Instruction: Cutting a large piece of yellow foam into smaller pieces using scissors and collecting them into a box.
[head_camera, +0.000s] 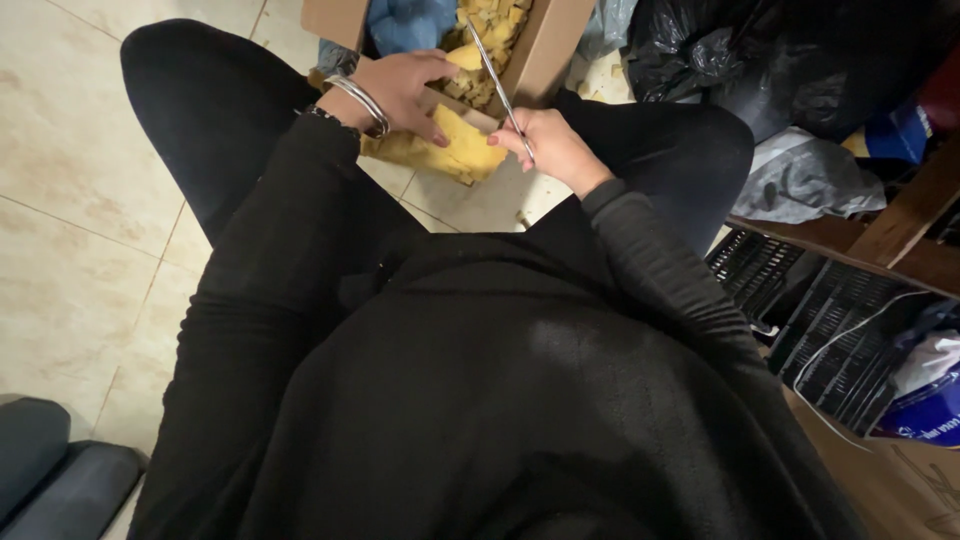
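We observed the left hand (395, 88) closed over the upper edge of a thick yellow foam slab (455, 150), thumb on the side toward the box and fingers curled across the near face, a silver metal bangle (362, 100) at the wrist. The slab sat just below the near edge of the open brown cardboard box (545, 50), directly ahead of us at 12 o'clock, above the pale tiled floor (90, 200).

The right hand (555, 150) was wrapped shut around the handles of a pair of long, thin steel scissors (497, 78). We could not tell how far the blades stood apart, since they read as a single narrow line.

The governing relation was as follows. The long axis of the scissors ran from the right hand toward 11 o'clock, the tip lying over the small yellow foam cubes (490, 30) inside the box. The foam slab lay at 9 o'clock from the right-hand fingers, its right end touching or just beside them. The blades passed above and beside the slab's right end; we could not confirm that they were in the foam. The left hand was the nearer to the slab, being in full contact with it.

A blue plastic bag (405, 25) occupied the left half of the box, and black plastic bags (760, 60) lay at 2 o'clock.
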